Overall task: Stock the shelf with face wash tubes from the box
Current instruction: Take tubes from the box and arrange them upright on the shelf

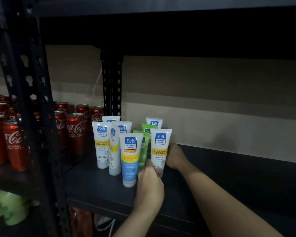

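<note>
- White-and-yellow tube (161, 147): stands on its cap at the right end of the cluster, on the shelf (96, 187). Its long axis is vertical and the label faces the camera.
- Right hand (175, 156): on the tube's right side at mid-height, fingers curled round behind it. It grips the body.
- Left hand (149, 187): at the near-left of the cap end, thumb up. Fingertips show across the front of the cap, so it holds the bottom (its palm side is hidden).
- Key relation: the tube sits between the two hands, right hand higher and farther, left hand lower and nearer. Letting go looks like the next move, and the tube should stay upright if both come away straight.
- Neighbours: the green tubes (144, 151) are just left of it, touching or nearly so (can't tell). The blue tube (130, 159) is near-left, beside the left hand.
- Other white tubes stand farther left and behind. Cola cans (75, 132) are in the next bay, left.
- Hidden: the box is not in view, the right fingertips are behind the tube, and the tube's footing is covered by the left hand.
</note>
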